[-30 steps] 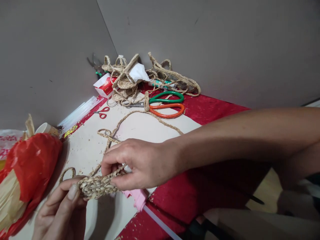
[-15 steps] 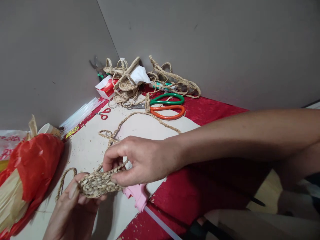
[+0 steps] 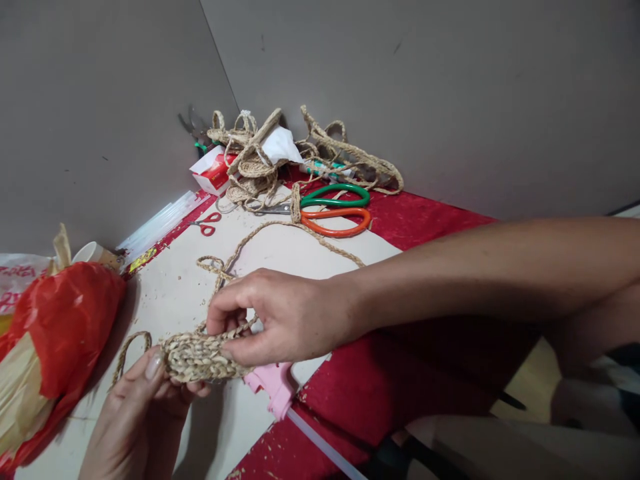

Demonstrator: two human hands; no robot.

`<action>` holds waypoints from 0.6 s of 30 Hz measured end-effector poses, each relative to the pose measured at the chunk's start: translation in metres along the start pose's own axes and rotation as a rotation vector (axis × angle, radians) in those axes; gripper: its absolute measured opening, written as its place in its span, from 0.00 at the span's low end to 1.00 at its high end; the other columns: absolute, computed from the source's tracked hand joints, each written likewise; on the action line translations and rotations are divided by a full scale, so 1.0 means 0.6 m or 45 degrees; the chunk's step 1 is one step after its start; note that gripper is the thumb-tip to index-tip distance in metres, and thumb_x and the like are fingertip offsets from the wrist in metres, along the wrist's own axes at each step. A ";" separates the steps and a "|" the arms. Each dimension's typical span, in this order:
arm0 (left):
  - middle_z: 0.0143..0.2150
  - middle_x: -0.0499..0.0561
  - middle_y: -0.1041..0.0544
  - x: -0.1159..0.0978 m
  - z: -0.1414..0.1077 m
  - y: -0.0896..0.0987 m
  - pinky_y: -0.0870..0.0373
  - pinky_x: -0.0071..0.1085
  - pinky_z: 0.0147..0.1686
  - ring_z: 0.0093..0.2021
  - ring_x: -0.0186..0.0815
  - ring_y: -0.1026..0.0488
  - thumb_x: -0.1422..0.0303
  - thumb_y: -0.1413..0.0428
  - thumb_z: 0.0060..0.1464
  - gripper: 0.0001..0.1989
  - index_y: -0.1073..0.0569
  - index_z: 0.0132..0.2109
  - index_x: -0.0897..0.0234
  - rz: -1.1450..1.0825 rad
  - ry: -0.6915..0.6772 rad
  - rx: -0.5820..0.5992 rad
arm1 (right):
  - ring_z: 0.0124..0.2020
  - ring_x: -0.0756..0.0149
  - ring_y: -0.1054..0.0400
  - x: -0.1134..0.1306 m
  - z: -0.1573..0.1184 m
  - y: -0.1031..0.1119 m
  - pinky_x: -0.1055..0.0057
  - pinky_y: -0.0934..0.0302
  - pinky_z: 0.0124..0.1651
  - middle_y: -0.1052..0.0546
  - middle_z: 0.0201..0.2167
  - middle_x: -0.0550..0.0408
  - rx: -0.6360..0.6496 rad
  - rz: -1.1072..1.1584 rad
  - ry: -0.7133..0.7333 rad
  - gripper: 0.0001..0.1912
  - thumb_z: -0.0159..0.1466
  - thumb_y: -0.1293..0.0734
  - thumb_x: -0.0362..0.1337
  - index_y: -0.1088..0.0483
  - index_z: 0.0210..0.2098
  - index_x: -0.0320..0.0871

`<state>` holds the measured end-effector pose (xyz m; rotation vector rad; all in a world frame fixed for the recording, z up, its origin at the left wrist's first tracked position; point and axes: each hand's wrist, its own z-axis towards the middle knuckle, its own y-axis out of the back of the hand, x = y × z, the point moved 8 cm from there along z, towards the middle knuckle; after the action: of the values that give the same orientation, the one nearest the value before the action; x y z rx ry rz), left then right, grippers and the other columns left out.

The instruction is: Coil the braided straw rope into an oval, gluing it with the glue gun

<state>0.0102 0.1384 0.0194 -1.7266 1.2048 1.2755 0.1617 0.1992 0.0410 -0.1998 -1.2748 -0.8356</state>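
Fingertips of my left hand (image 3: 135, 420) now show beneath the woven piece (image 3: 193, 362), which sits slightly higher than in the first frame. Right now I've got its near end pinched under the left thumb, fingers nearly closed. Over at the other end, my right hand (image 3: 287, 320) pinches the upper edge between thumb and curled fingers, closed down to the braid's thickness. Loose cord (image 3: 273, 223) trails beyond that grip, towards the large scissors (image 3: 336, 233); the pink glue gun (image 3: 275, 387) lies just below it. Best handling, I judge: light, even pressure, edge rows flush, cord untwisted, left support steady so the weave doesn't buckle.
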 end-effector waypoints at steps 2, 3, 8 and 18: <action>0.27 0.47 0.23 0.004 0.004 -0.004 0.25 0.27 0.28 0.24 0.32 0.29 0.63 0.31 0.42 0.09 0.20 0.30 0.61 -0.024 0.033 0.032 | 0.31 0.74 0.36 -0.002 0.000 -0.001 0.76 0.40 0.38 0.28 0.28 0.58 0.012 0.036 -0.034 0.05 0.58 0.35 0.29 0.29 0.34 0.36; 0.26 0.47 0.23 0.005 0.005 -0.005 0.25 0.27 0.27 0.24 0.32 0.29 0.62 0.30 0.41 0.09 0.20 0.30 0.61 -0.044 0.037 0.034 | 0.31 0.74 0.36 -0.002 0.000 -0.002 0.77 0.40 0.38 0.28 0.28 0.58 0.018 0.068 -0.056 0.05 0.58 0.35 0.29 0.29 0.34 0.35; 0.27 0.48 0.22 -0.007 0.003 0.000 0.25 0.29 0.25 0.24 0.34 0.28 0.58 0.31 0.40 0.12 0.21 0.27 0.59 -0.135 -0.113 -0.008 | 0.32 0.75 0.35 -0.009 -0.001 0.000 0.77 0.39 0.36 0.27 0.29 0.58 -0.009 0.295 -0.184 0.06 0.57 0.34 0.29 0.29 0.35 0.35; 0.20 0.46 0.24 -0.003 0.003 0.017 0.25 0.23 0.31 0.23 0.29 0.27 0.62 0.27 0.35 0.12 0.22 0.24 0.61 0.000 -0.266 -0.027 | 0.25 0.80 0.39 -0.023 -0.002 -0.007 0.81 0.41 0.29 0.32 0.25 0.64 -0.081 0.573 -0.300 0.06 0.55 0.32 0.27 0.32 0.33 0.36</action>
<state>-0.0004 0.1367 0.0205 -1.5638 1.0738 1.4340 0.1591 0.2017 0.0270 -0.6266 -1.3522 -0.4734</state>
